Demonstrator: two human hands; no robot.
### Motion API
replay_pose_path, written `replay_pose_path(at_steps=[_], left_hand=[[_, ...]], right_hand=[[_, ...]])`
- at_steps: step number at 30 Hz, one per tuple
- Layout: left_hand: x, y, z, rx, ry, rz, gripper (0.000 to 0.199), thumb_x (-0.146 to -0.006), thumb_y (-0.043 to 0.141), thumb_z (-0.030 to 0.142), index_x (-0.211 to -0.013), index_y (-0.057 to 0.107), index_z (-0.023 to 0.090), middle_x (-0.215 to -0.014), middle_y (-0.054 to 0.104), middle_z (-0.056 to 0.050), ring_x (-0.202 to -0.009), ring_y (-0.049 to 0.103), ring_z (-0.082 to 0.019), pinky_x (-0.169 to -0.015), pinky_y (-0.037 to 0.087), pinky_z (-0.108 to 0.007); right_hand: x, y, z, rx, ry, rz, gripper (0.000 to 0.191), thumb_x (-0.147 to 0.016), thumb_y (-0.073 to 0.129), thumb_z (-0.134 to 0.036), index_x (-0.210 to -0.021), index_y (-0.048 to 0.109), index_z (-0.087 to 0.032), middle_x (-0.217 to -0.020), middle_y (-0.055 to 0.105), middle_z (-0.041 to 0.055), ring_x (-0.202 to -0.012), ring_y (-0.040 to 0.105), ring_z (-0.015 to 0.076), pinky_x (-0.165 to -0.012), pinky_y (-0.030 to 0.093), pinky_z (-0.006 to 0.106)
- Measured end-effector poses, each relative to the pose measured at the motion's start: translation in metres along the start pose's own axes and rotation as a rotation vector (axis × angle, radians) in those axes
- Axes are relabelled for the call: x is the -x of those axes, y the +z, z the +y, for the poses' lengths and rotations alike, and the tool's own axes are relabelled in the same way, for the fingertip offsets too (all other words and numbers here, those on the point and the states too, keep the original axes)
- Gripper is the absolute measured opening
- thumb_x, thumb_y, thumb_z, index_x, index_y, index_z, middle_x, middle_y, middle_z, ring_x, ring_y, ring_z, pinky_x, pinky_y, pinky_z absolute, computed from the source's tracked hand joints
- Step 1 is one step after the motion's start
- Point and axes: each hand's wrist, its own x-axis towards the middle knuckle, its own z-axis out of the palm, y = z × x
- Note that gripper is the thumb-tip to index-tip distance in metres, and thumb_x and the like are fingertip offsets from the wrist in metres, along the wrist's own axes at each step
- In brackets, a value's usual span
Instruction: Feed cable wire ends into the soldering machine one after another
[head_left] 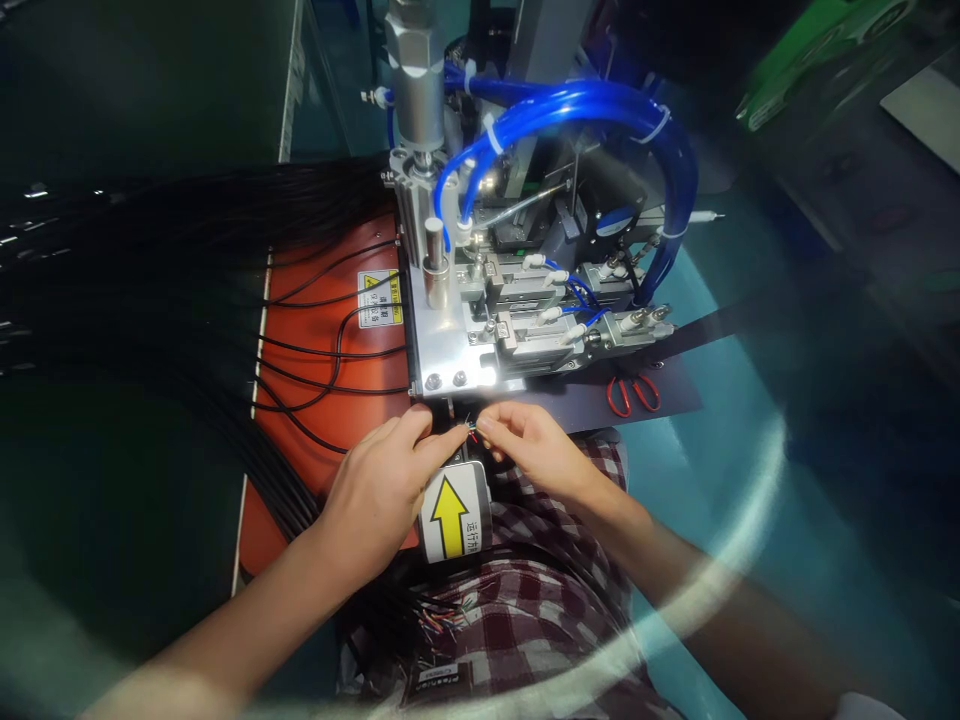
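At the near edge of a metal machine (457, 350), my left hand (386, 475) is closed, its thumb and forefinger meeting at thin coloured wire ends (472, 432). My right hand (525, 440) pinches at the same wire ends from the right, fingertips nearly touching the left ones. Just below my fingers is a white label with a yellow arrow (450, 515). More black cables (405, 610) with stripped coloured ends lie across my lap, over a checked cloth (540, 600).
Black cables (337, 350) cross an orange-red surface (315, 310) with a warning label. Blue air hoses (585, 100) arch over the machine. Red-handled scissors (634, 395) lie on a dark plate at the right. A large bundle of black cables (187, 215) runs off left.
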Motion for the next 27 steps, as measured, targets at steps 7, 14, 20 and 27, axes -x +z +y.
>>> replay_pose_path(at_steps=[7, 14, 20, 27], left_hand=[[0.000, 0.001, 0.000, -0.005, -0.007, 0.008, 0.036, -0.087, 0.040, 0.009, -0.112, 0.064, 0.015, -0.082, 0.055, -0.009, -0.069, 0.055, -0.019, -0.057, 0.048, -0.030], [-0.001, 0.000, 0.000, -0.003, -0.008, 0.001, 0.036, -0.086, 0.040, 0.008, -0.113, 0.064, 0.016, -0.082, 0.055, -0.008, -0.069, 0.055, -0.018, -0.057, 0.048, -0.028], [0.000, 0.000, 0.001, 0.001, -0.015, -0.007, 0.036, -0.087, 0.040, 0.010, -0.114, 0.063, 0.016, -0.083, 0.055, -0.007, -0.070, 0.054, -0.018, -0.058, 0.048, -0.028], [0.000, 0.001, 0.000, -0.007, -0.025, -0.028, 0.035, -0.088, 0.040, 0.012, -0.115, 0.062, 0.017, -0.083, 0.054, -0.007, -0.070, 0.054, -0.018, -0.058, 0.048, -0.029]], right_hand=[[0.000, 0.000, -0.001, 0.019, 0.036, 0.020, 0.025, -0.082, 0.053, -0.035, -0.065, 0.049, -0.017, -0.059, 0.047, -0.0036, -0.051, 0.041, 0.0100, -0.051, 0.032, 0.025], [0.000, -0.001, 0.003, -0.020, 0.014, -0.017, 0.028, -0.083, 0.053, -0.038, -0.065, 0.049, -0.017, -0.059, 0.046, -0.0039, -0.052, 0.041, 0.0098, -0.052, 0.031, 0.025], [0.001, 0.001, 0.009, -0.076, -0.012, -0.009, 0.031, -0.082, 0.055, -0.044, -0.067, 0.051, -0.017, -0.059, 0.047, -0.0038, -0.052, 0.041, 0.0100, -0.052, 0.032, 0.025], [0.001, 0.002, 0.008, -0.059, -0.027, 0.010, 0.029, -0.083, 0.054, -0.041, -0.066, 0.051, -0.018, -0.057, 0.047, -0.0035, -0.052, 0.040, 0.0102, -0.051, 0.033, 0.025]])
